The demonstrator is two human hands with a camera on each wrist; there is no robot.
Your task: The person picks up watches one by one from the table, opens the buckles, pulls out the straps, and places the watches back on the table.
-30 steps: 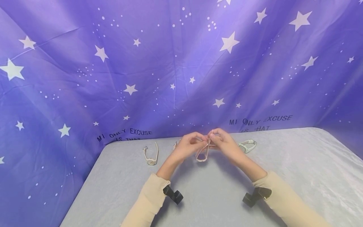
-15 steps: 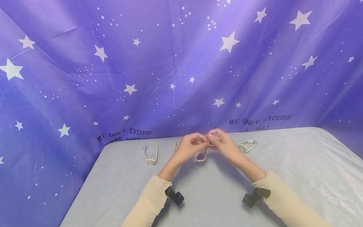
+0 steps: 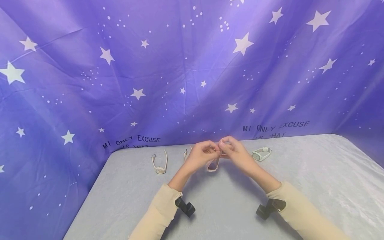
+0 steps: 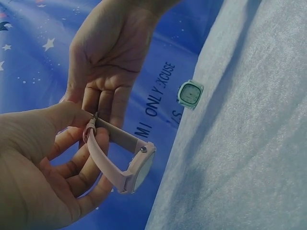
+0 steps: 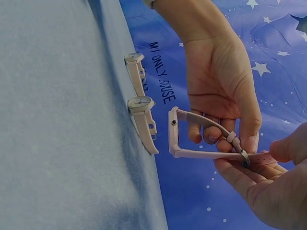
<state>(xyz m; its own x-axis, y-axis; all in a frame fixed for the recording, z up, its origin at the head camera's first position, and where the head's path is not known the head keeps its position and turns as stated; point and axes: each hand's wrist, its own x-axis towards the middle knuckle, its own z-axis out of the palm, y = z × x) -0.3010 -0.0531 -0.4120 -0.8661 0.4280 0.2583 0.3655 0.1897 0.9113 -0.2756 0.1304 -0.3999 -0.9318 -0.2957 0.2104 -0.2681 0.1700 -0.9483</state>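
Raised above the table, a pink wristwatch (image 5: 173, 132) hangs case-down between both hands, its band forming a loop. My left hand (image 3: 198, 156) pinches the band by the metal buckle (image 5: 245, 157), thumb against it. With thumb and fingers, my right hand (image 3: 238, 154) grips the free, holed strap end (image 5: 263, 157), which runs through the buckle. Whether the buckle's pin sits in a hole is too small to tell. In the head view, the fingertips meet and hide most of the buckle.
A cream watch (image 3: 160, 170) lies with its band unfastened on the left of the grey cloth-covered table (image 3: 222, 206). Another pale watch (image 3: 185, 155) is partly behind my left hand. A mint-green watch (image 3: 261, 154) rests right of my right hand. A purple starry curtain (image 3: 168, 66) hangs behind.
Both hands stay nearly in place, fingertips together. The strap end at my right fingers shifts slightly left, and the pink watch's loop looks narrower from the head view.
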